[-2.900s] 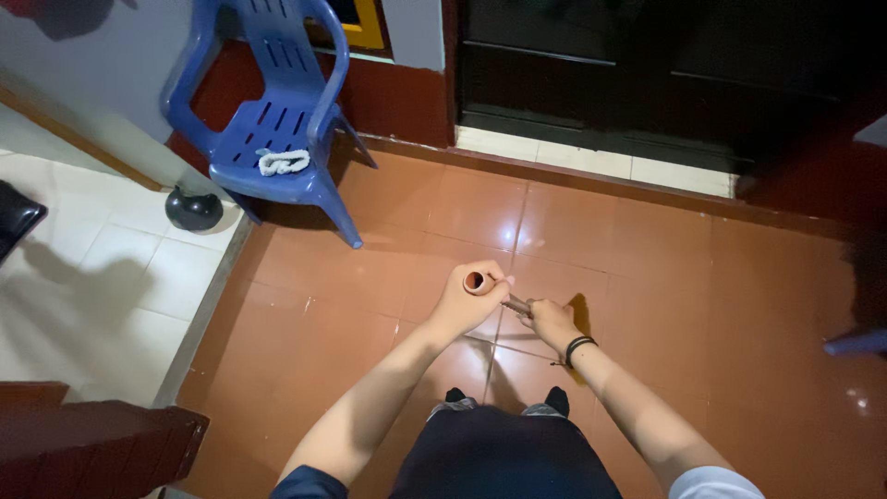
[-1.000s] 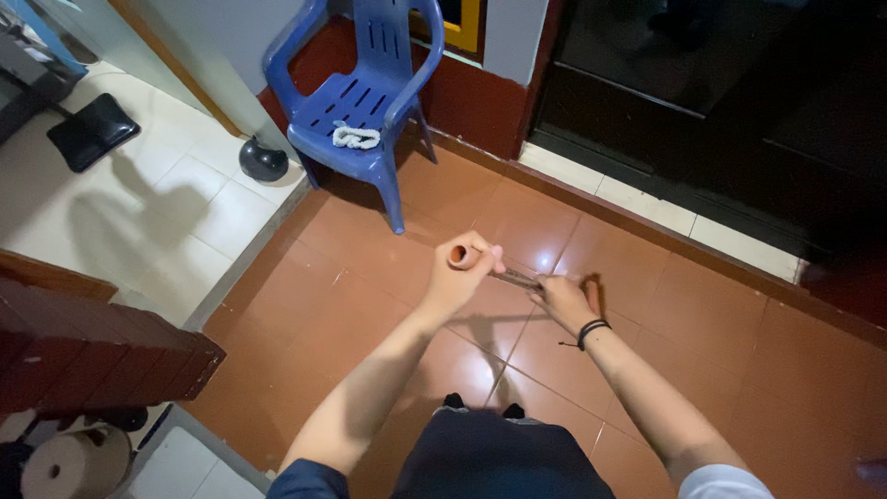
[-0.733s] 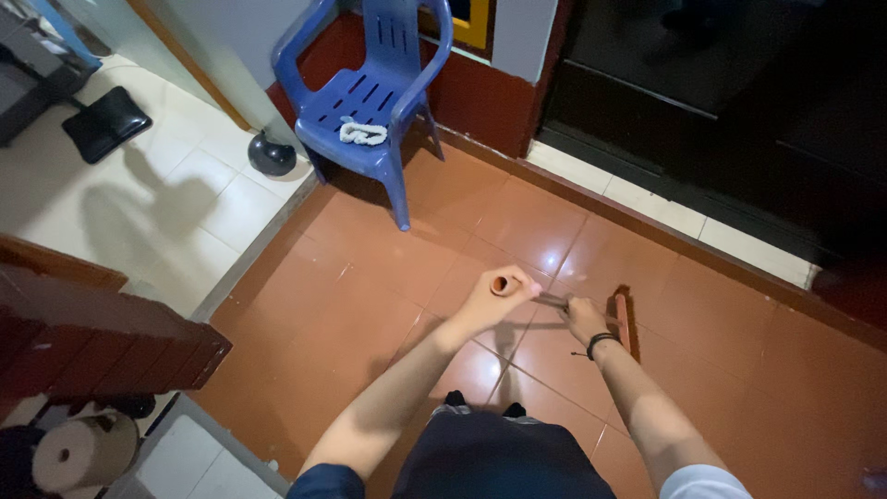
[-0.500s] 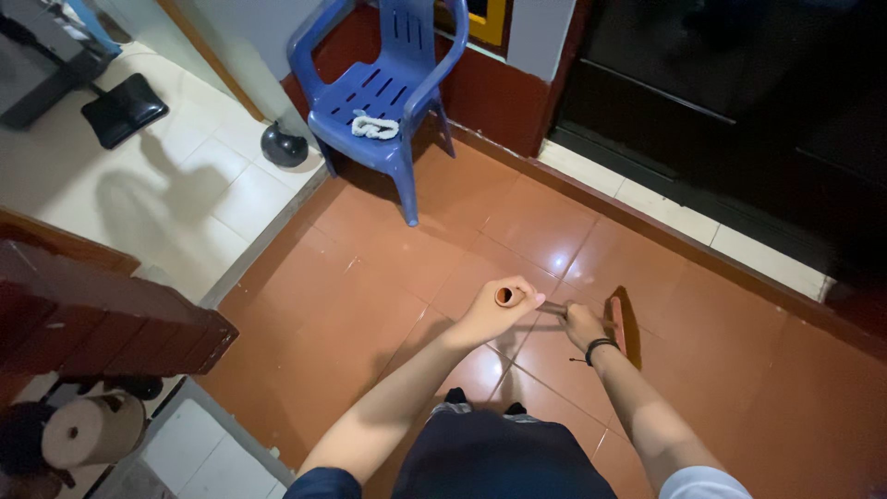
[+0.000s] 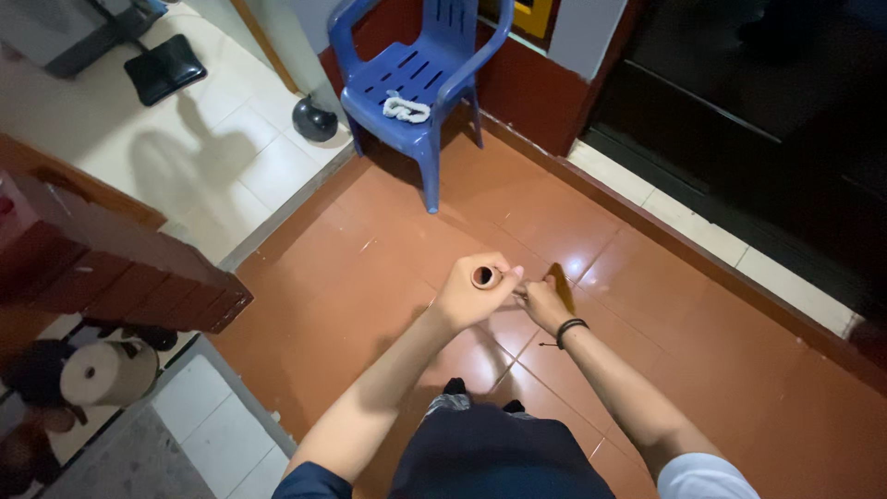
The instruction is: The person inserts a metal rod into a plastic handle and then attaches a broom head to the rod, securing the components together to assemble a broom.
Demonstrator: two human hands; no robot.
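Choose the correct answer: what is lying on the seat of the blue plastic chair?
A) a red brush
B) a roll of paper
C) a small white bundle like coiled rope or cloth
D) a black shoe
C: on the seat of the blue plastic chair lies a small white bundle, looking like coiled rope or cloth; no shoe, paper roll or brush lies there.
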